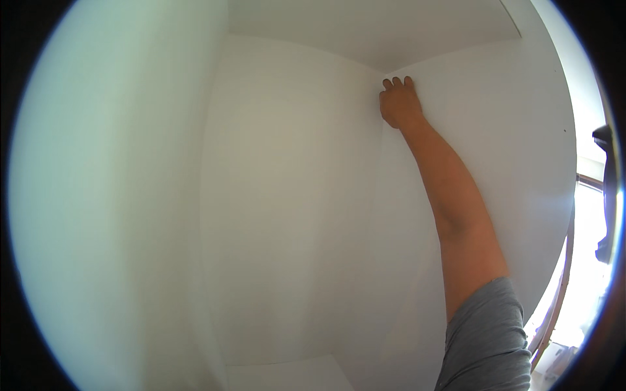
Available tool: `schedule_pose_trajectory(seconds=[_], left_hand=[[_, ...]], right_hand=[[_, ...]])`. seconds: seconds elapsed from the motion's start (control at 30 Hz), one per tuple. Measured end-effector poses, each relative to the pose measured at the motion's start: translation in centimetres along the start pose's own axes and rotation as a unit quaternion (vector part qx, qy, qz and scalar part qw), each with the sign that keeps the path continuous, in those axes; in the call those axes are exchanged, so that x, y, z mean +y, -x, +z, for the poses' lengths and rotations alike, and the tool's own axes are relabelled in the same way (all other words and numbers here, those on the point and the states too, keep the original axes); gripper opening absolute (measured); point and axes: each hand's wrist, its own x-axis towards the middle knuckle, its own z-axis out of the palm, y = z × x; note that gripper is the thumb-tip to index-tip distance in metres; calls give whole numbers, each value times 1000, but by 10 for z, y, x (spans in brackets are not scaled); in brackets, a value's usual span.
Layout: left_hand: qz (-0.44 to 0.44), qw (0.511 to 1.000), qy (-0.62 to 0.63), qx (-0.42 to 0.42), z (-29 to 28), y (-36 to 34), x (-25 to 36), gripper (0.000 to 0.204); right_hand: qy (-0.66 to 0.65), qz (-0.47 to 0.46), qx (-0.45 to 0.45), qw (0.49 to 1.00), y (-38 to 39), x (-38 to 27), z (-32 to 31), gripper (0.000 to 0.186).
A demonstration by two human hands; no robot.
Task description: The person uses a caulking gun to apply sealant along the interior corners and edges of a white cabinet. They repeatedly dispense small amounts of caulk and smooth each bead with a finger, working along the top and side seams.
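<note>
My right hand [399, 105] reaches up into the upper far corner where two white walls [293, 163] meet a white top panel [365, 32]. Its fingers are bent, with the back of the hand toward me, and they press close to the corner. Whatever may lie under the fingers is hidden by the hand. The bare forearm [453, 176] stretches up from a short grey sleeve [489, 339], along the right-hand wall [508, 150]. My left hand is out of the picture.
Smooth white surfaces enclose this space on the left, back, right and top. A pale flat panel [287, 376] lies low at the back. Past the right wall's edge is a bright opening with a dark object [606, 195] and a thin brown strip [559, 293].
</note>
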Motion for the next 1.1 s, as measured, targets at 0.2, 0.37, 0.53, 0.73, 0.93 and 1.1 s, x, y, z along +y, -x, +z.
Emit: schedule_pose_trajectory(seconds=[0.2, 0.37, 0.53, 0.73, 0.93, 1.1], left_hand=[[-32, 987, 158, -24, 13, 13, 15, 40], [26, 986, 148, -69, 13, 12, 3, 40], [-1, 999, 33, -23, 22, 13, -22, 42], [4, 984, 170, -54, 16, 23, 8, 45], [13, 980, 179, -90, 3, 25, 16, 44], [64, 997, -27, -15, 8, 24, -2, 40]], right_hand=[[-9, 16, 18, 1000, 20, -14, 13, 20], [-17, 11, 6, 1000, 35, -21, 21, 20], [-24, 12, 12, 1000, 56, -31, 26, 20], [-33, -1, -14, 999, 66, -51, 14, 20], [-23, -24, -43, 999, 86, -70, 12, 23], [-74, -30, -121, 989, 103, -75, -11, 25]])
